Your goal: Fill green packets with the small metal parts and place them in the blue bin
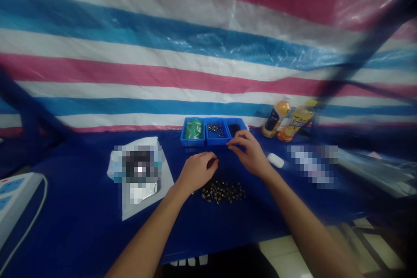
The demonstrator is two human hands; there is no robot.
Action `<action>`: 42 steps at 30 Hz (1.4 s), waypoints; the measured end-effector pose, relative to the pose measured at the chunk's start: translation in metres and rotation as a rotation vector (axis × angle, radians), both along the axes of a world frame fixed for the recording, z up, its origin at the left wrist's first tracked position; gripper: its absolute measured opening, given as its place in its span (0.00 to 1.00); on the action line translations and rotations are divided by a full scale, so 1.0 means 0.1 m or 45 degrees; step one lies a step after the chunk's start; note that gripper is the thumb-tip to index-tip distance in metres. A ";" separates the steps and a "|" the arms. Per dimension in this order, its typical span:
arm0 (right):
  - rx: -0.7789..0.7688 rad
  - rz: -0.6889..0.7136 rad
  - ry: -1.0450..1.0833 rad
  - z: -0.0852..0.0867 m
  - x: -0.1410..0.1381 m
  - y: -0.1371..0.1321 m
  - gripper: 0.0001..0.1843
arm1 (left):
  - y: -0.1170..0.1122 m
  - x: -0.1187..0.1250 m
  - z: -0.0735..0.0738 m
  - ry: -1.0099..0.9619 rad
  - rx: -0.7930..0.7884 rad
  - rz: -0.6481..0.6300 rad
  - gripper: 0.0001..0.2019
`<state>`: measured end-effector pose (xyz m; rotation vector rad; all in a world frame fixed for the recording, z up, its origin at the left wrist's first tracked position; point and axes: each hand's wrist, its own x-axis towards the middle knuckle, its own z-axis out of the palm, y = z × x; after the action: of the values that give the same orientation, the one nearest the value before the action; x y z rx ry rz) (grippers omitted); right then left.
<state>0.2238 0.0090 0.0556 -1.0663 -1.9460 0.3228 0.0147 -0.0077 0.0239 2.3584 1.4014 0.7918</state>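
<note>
Okay, nearest first: loose pile of small dark-and-brassy parts (223, 192) on the blue desk (254, 221), between my forearms, one layer or so, no edge to contain it. Exact part type too small to call. A stray or two seems to lie by my left wrist; if that wrist drags sideways, it'll smear the pile outward. Left hand (199, 169) sits just beyond the pile, fingers curled, thumb near the index, narrow gap; can't tell if anything's in there. White case (276, 160) is near my right forearm, so a wide elbow swing could bump it. Right hand (249, 152) is farther out, thumb and index nearly meeting, other fingers bent; maybe a tiny piece in the pinch, can't confirm. Risk there: weak pinch, part slips, and a dark bit on dark cloth is easy to lose. Past that, three blue bins side by side: left bin (193, 143) with green packets, middle bin (216, 141) with small metal pieces, right bin (235, 120) with something dark. They look to be touching, and my right hand covers part of the right one, so a sloppy release could put a part in the wrong bin.
</note>
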 end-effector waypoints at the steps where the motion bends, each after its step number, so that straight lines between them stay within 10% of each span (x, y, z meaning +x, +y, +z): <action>1: -0.031 -0.012 0.040 -0.06 -0.03 0.05 0.06 | 0.00 0.00 0.00 -0.001 0.004 0.000 0.08; 8: -0.458 -0.081 0.366 -0.45 0.00 0.13 0.14 | -0.03 0.02 -0.01 -0.011 -0.003 -0.023 0.07; 15: -0.490 -0.309 0.173 -0.53 0.14 0.16 0.23 | -0.04 0.04 -0.01 0.007 -0.006 -0.043 0.07; 27: -0.499 -0.313 0.692 -0.51 0.20 0.27 0.30 | -0.03 0.04 -0.01 0.008 -0.018 -0.059 0.08; 33: -0.548 -0.233 0.298 -0.48 0.35 0.20 0.16 | -0.04 0.04 -0.01 -0.001 -0.018 -0.047 0.08; 42: -0.932 0.415 -0.210 -0.37 0.43 -0.01 0.13 | -0.05 0.04 0.02 0.033 -0.025 -0.047 0.09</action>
<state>0.2668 0.0083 0.0182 -1.2382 -2.2069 1.2311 0.0186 -0.0128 0.0259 2.3808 1.3650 0.7370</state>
